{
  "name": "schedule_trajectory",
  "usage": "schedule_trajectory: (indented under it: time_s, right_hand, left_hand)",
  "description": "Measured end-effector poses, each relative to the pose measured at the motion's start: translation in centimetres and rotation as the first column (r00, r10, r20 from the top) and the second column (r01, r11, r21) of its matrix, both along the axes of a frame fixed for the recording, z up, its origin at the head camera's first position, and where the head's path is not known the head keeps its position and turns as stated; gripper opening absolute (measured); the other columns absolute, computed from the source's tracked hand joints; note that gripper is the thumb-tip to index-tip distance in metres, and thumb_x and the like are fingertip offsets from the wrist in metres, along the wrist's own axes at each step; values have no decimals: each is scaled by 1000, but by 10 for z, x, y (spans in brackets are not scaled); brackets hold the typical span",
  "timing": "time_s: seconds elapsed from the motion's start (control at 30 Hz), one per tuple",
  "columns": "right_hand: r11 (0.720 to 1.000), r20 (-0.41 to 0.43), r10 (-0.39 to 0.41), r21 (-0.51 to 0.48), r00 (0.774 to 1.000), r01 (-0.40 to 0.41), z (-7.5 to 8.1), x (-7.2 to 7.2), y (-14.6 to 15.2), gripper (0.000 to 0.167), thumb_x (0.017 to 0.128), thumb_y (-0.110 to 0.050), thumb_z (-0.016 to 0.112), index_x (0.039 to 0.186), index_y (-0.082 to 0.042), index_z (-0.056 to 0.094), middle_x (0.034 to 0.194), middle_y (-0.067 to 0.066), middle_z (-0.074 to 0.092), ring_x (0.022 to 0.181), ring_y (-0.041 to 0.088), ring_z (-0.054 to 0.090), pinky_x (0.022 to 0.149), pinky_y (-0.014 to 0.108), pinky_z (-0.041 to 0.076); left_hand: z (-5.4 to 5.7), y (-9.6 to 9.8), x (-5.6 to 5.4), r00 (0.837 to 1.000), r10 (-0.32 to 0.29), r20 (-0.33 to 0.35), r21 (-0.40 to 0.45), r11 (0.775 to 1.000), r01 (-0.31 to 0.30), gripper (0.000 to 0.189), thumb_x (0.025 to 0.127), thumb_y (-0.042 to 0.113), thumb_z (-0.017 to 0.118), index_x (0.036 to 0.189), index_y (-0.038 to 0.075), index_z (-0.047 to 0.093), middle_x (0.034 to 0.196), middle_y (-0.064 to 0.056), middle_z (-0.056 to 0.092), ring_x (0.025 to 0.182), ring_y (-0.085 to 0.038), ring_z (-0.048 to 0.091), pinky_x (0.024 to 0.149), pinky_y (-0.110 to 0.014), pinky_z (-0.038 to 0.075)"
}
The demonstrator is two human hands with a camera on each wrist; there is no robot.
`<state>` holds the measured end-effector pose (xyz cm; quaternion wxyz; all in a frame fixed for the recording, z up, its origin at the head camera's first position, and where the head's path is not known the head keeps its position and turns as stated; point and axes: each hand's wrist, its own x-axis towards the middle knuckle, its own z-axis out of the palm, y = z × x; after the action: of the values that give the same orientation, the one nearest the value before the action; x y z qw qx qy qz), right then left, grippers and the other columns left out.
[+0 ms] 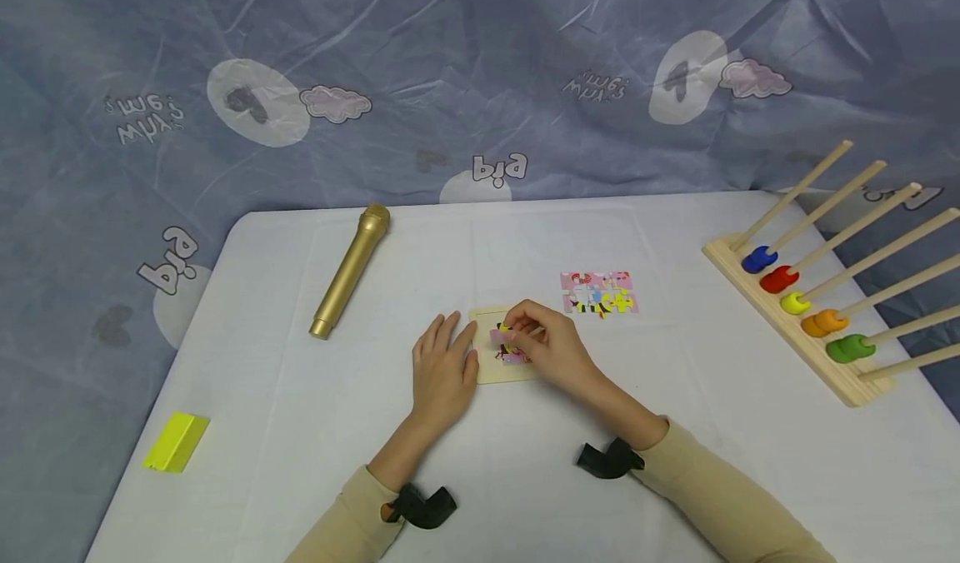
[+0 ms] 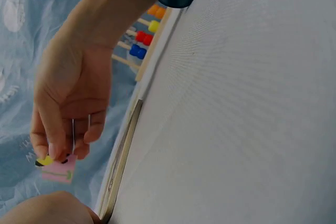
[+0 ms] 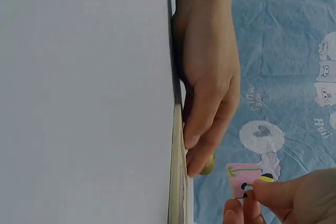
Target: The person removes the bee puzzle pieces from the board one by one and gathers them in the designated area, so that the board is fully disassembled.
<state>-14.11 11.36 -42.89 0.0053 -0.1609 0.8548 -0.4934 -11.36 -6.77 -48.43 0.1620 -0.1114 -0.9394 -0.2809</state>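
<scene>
A pale wooden puzzle board lies flat on the table. My left hand rests beside its left edge, fingers extended and fingertips at the frame. Above the board, my right hand pinches a pink puzzle piece between thumb and fingers. Yellow, black and green markings show on that piece in the right wrist view. My right fingers partly hide the board's inside in the head view. Behind and right of the board lies a group of pink puzzle pieces, set close together.
A gold microphone lies at the back left of the white table. Near the left edge is a yellow block. A wooden rack with upright pegs and coloured beads stands on the right. A blue patterned cloth hangs behind.
</scene>
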Motion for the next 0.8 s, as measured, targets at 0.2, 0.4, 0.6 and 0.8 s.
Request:
schedule_trajectory:
  time_s: [0.2, 0.4, 0.6, 0.8]
  right_hand:
    - [997, 40, -75, 19, 996, 74, 0, -2, 24, 10, 90, -4, 65, 97, -11, 68, 90, 6, 66, 81, 19, 58, 70, 24, 48]
    - [979, 19, -204, 25, 979, 203, -2, -6, 60, 14, 90, -5, 67, 103, -3, 69, 90, 12, 65, 74, 13, 56, 61, 15, 46]
    - [949, -16, -314, 21, 949, 314, -12, -11, 87, 14, 88, -5, 69, 100, 2, 66, 86, 18, 67, 64, 10, 62, 56, 14, 49]
    - [942, -61, -327, 55, 943, 331, -22, -13, 92, 15, 87, -8, 72, 98, 2, 67, 85, 17, 69, 63, 4, 62, 55, 12, 48]
  left_hand:
    - [0, 0, 1, 1000, 0, -4, 0, 1000, 0, 36, 92, 13, 60, 127, 7, 64, 141, -18, 53, 137, -38, 40, 108, -54, 31]
    - [0, -1, 1, 1000, -5, -13, 7, 1000, 5, 36, 92, 12, 60, 127, 6, 65, 141, -19, 53, 137, -39, 39, 108, -55, 30]
    - [-1, -1, 0, 1000, -4, -19, 9, 1000, 4, 36, 91, 12, 61, 126, 6, 65, 140, -19, 53, 137, -39, 40, 108, -55, 31]
    - [-1, 0, -1, 1000, -4, -12, 8, 1000, 4, 36, 91, 12, 60, 127, 6, 65, 141, -19, 53, 137, -39, 40, 108, -55, 30]
